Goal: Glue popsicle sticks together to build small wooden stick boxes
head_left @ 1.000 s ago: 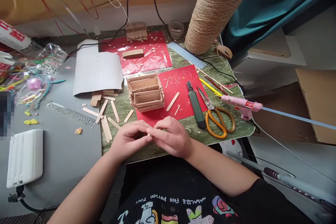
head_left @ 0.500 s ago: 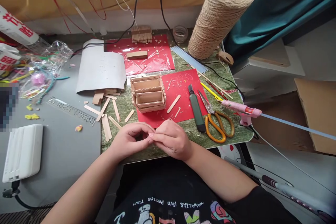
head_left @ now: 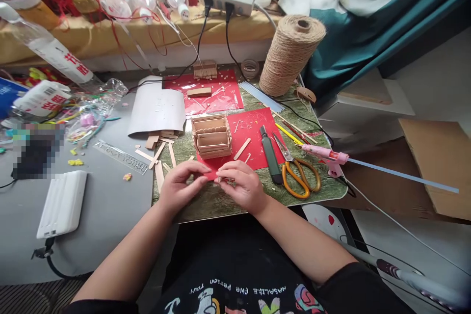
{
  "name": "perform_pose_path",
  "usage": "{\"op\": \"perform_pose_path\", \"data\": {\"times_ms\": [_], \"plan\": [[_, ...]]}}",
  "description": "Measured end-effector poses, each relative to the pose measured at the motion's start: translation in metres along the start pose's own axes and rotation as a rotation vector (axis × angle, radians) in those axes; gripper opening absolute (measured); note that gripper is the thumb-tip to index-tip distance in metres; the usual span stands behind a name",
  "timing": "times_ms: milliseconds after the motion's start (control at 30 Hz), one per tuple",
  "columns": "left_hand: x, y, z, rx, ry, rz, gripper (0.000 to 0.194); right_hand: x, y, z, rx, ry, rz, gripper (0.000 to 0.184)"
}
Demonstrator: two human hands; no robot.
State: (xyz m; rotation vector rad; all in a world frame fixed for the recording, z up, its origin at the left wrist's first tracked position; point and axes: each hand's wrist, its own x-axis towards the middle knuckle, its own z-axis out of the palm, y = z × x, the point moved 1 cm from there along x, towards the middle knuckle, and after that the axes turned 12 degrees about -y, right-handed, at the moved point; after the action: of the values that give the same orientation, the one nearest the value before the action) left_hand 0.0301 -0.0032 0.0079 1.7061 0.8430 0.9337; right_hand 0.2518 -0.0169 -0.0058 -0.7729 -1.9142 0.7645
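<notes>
My right hand (head_left: 243,187) pinches a small pale piece of wood (head_left: 219,178), mostly covered by the fingers. Beside it, my left hand (head_left: 179,185) has its thumb and fingers apart, with a gap between them and nothing visible inside. Just beyond both hands, a small two-compartment box of craft sticks (head_left: 212,149) stands on the edge of a red sheet (head_left: 257,125). A loose craft stick (head_left: 242,148) lies on that sheet, right of the box. More craft sticks (head_left: 159,175) are scattered left of my left hand.
Right of my hands lie a green utility knife (head_left: 270,154), orange-handled scissors (head_left: 296,179) and a pink glue gun (head_left: 326,153) with a long glue stick. A tall twine spool (head_left: 290,56) stands behind. At left are a clear ruler (head_left: 121,156) and a white power bank (head_left: 62,203).
My hands, touching before, have parted slightly, and the small wooden piece now shows in my right fingers. The camera view has tilted up, showing more of the back shelf.
</notes>
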Motion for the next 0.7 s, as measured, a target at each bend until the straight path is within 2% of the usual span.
{"op": "perform_pose_path", "data": {"times_ms": [67, 100, 167, 200, 233, 267, 367, 467, 600, 700], "plan": [[0.008, 0.007, -0.016, 0.129, 0.221, 0.031, 0.024, 0.001, 0.001, -0.001, 0.052, 0.074, 0.077, 0.016], [0.015, 0.009, -0.024, 0.191, 0.235, -0.006, 0.041, 0.001, 0.002, -0.002, 0.072, 0.103, 0.111, 0.015], [0.03, 0.009, -0.039, 0.327, 0.151, -0.107, 0.094, 0.001, 0.003, -0.002, 0.094, 0.146, 0.173, 0.014], [0.038, 0.006, -0.043, 0.372, 0.059, -0.162, 0.118, 0.0, 0.004, -0.003, 0.096, 0.166, 0.198, 0.013], [0.044, 0.002, -0.046, 0.391, -0.007, -0.194, 0.135, 0.0, 0.004, -0.003, 0.092, 0.189, 0.218, 0.013], [0.05, -0.003, -0.047, 0.393, -0.078, -0.227, 0.142, -0.001, 0.005, -0.004, 0.086, 0.218, 0.234, 0.013], [0.059, -0.019, -0.042, 0.353, -0.145, -0.27, 0.141, -0.002, 0.011, -0.005, 0.081, 0.308, 0.288, 0.015], [0.062, -0.026, -0.036, 0.326, -0.118, -0.245, 0.132, 0.0, 0.02, -0.002, 0.134, 0.269, 0.363, 0.015], [0.067, -0.019, -0.038, 0.263, -0.119, -0.198, 0.121, 0.005, 0.023, 0.002, 0.19, 0.169, 0.381, 0.016], [0.069, -0.008, -0.041, 0.218, -0.115, -0.215, 0.112, 0.008, 0.013, -0.001, 0.19, 0.181, 0.364, 0.017]]}}
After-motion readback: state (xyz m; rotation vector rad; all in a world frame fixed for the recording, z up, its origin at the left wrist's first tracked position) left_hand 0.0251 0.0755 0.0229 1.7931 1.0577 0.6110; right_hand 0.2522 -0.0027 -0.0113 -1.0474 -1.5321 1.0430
